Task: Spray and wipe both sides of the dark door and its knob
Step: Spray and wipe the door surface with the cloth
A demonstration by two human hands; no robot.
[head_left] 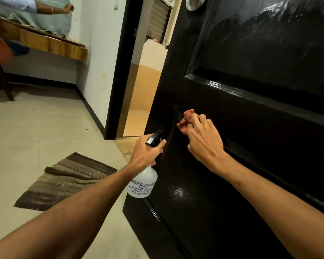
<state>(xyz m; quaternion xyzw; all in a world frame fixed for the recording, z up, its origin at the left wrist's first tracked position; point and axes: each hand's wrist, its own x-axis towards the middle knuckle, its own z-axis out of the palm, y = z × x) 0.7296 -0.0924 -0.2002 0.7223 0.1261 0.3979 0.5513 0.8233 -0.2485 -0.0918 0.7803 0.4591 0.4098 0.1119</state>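
Observation:
The glossy dark door [251, 113] stands partly open and fills the right of the view, with wet streaks on its upper panel. Its pale round knob [195, 3] is at the top edge, partly cut off. My right hand [204, 141] presses a crumpled orange-red cloth [186, 121] against the door's lower panel near its free edge. My left hand [148, 152] grips the neck of a white spray bottle [143, 181] with a black trigger head, held just beside the door's edge.
A striped brown mat [64, 181] lies on the pale floor at the left. The black door frame [120, 71] borders the opening into a tiled room. At the far left, another person's arm [51, 9] reaches over a wooden shelf [51, 43].

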